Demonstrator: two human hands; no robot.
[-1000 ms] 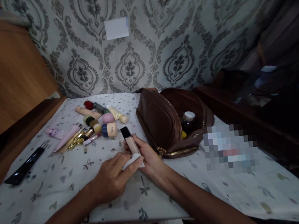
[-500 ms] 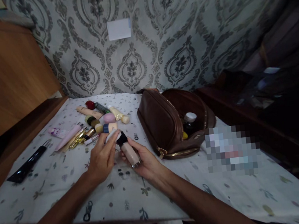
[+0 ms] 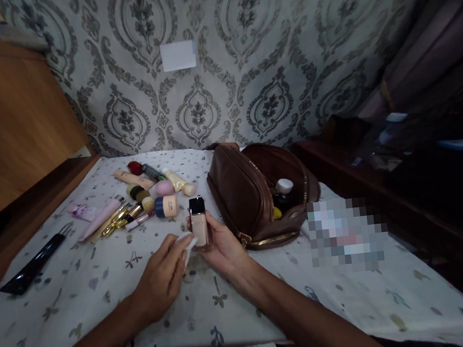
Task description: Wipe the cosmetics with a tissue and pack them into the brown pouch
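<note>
My right hand (image 3: 218, 246) grips a beige foundation bottle (image 3: 199, 227) with a black cap, standing upright above the table. My left hand (image 3: 162, 277) pinches a small white wipe (image 3: 188, 244) and presses it against the bottle's lower left side. Both hands hover over the cloth-covered table (image 3: 104, 297), just left of an open brown leather pouch (image 3: 244, 194).
Several cosmetics lie in a cluster at the back left: tubes, brushes, a pink sponge (image 3: 164, 188), a blue-capped jar (image 3: 165, 206). A long black tube (image 3: 32, 266) lies at the far left. The pouch holds a white-capped bottle (image 3: 283, 188). A blurred patch sits to the right.
The bottle has turned from tilted to upright in my right hand. My left hand dropped from the cap back to the bottle's base with the wipe.
</note>
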